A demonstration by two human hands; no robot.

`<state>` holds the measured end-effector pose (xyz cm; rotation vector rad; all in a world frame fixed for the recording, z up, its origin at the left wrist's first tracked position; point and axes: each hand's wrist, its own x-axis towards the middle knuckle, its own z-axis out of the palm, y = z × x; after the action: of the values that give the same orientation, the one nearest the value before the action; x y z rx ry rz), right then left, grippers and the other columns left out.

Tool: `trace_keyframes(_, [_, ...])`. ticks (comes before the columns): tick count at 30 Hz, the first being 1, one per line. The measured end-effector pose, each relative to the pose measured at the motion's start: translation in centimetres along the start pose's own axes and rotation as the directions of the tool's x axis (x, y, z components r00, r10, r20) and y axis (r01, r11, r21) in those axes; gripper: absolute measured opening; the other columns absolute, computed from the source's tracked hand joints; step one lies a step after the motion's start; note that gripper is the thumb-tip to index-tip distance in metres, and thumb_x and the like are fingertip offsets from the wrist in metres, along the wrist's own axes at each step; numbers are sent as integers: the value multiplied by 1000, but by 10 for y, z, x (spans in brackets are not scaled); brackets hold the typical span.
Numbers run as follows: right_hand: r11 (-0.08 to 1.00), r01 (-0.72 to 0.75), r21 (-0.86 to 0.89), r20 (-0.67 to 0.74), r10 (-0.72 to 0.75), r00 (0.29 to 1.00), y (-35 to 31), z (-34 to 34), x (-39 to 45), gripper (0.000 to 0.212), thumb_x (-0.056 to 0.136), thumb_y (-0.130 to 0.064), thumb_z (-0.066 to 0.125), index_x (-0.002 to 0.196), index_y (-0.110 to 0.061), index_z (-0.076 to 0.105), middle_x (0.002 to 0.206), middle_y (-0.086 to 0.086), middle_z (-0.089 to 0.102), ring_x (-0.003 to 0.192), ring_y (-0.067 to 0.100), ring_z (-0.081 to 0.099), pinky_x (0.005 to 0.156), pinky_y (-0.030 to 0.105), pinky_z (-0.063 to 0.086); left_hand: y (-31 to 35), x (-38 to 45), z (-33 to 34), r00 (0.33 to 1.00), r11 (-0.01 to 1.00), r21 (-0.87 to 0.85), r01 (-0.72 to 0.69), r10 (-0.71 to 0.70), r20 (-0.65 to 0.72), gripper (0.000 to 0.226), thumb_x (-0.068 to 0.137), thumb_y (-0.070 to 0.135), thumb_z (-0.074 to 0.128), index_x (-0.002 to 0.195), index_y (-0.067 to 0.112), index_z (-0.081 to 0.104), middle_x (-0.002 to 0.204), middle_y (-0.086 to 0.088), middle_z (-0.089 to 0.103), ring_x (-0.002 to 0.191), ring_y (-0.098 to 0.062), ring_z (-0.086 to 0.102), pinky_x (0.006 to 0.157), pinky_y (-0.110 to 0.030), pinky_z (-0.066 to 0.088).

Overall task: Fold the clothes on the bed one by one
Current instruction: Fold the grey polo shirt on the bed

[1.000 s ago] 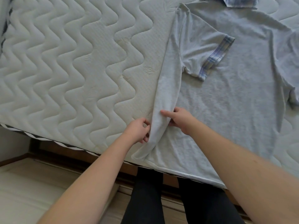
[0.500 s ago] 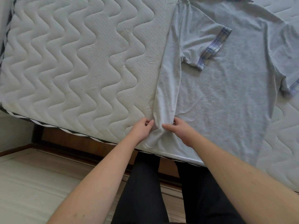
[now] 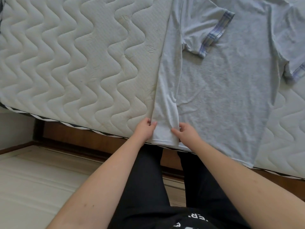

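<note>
- Left hand point(image 3: 145, 131) pinching folded strip's left edge at shirt point(image 3: 231, 90) hem
- Right hand point(image 3: 187, 133) pinching strip's right edge
- Shirt flat on mattress point(image 3: 74, 63)

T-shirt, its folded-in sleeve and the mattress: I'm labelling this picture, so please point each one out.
T-shirt point(image 3: 231, 100): head view, middle of the body.
Sleeve point(image 3: 203, 28): head view, plain part above the checked cuff.
Mattress point(image 3: 74, 55): head view, bare quilted top.

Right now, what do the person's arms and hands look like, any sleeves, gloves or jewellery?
Both forearms are bare from the frame's lower edge to the wrists: no sleeves show. The left hand and right hand wear no gloves, and no rings, watch or bracelets are visible. Below the arms are black trousers and a black top with white lettering, only partly in view and not readable.
</note>
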<state>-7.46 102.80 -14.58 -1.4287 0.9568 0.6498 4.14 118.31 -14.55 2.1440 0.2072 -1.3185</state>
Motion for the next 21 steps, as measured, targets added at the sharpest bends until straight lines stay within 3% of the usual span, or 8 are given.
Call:
trace_keyframes(4, [981,-83,-175,12,87,996,12,13,-5,8,94,-25,62,101,-20,62,80,3,71,63,16,70,52,26,56,-10,-6,1,997,1000,1,1,-1,-83,21,101,25,51,114,9,57,110,-12,66,96,-21,61,82,-28,44])
trace_keyframes(6, [970,-104,-221,71,122,990,15,21,-5,13,94,-26,62,103,-16,63,79,4,73,63,14,72,55,27,57,-13,-10,1,998,1000,-12,14,-15,-63,29,101,33,51,117,10,57,111,-8,66,94,-17,59,81,-27,43])
trace_keyframes(8, [961,-109,-255,107,140,984,15,29,-4,16,94,-29,62,104,-17,64,78,3,73,63,12,72,58,29,58,-18,-16,0,998,996,-80,42,-38,46,41,95,40,61,124,12,56,114,-5,67,100,-16,63,89,-33,51])
trace_keyframes(10, [941,-93,-325,118,138,983,14,36,-1,15,94,-35,62,98,-21,63,73,-2,72,58,7,70,57,28,55,-23,-19,-2,993,997,-61,56,-49,107,44,90,30,69,127,12,55,114,-7,68,103,-20,66,94,-40,53])
trace_keyframes(12, [905,-89,-415,90,139,986,12,37,2,18,94,-39,60,95,-22,63,73,-5,71,52,4,67,55,25,51,-30,-18,-6,996,998,39,46,-49,75,34,91,20,68,122,8,58,110,-10,70,100,-24,66,94,-43,52])
trace_keyframes(15, [866,-111,-487,14,135,991,10,33,5,25,93,-45,58,88,-22,63,75,-2,72,57,9,69,59,26,52,-36,-16,-13,999,989,141,38,-43,30,23,96,20,61,113,5,63,106,-11,71,99,-27,66,91,-37,52])
trace_keyframes(21, [857,-115,-502,3,135,991,7,25,3,19,92,-40,64,83,-23,65,65,-2,69,57,8,67,51,24,45,-42,-18,-13,1000,972,234,10,-15,19,29,95,33,62,111,9,63,101,-6,68,95,-24,63,84,-33,49])
